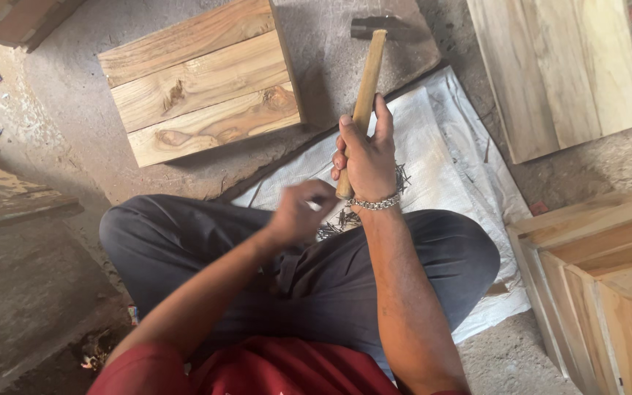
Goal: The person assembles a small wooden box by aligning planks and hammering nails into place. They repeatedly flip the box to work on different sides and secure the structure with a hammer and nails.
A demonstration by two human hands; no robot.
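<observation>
My right hand [366,156] grips the wooden handle of a hammer [369,69], whose dark metal head points away from me over the grey floor. My left hand [300,211] is blurred, fingers bunched over a pile of dark nails [401,178] lying on a white woven sack [433,157]; whether it pinches a nail I cannot tell. A silver chain bracelet circles my right wrist. I sit cross-legged in dark trousers, knees spread to either side.
A panel of three joined wood planks [202,84] lies on the floor ahead left. Another plank panel [561,69] rests at top right. Wooden box frames [601,271] stand at right. A weathered board [9,201] sits at left.
</observation>
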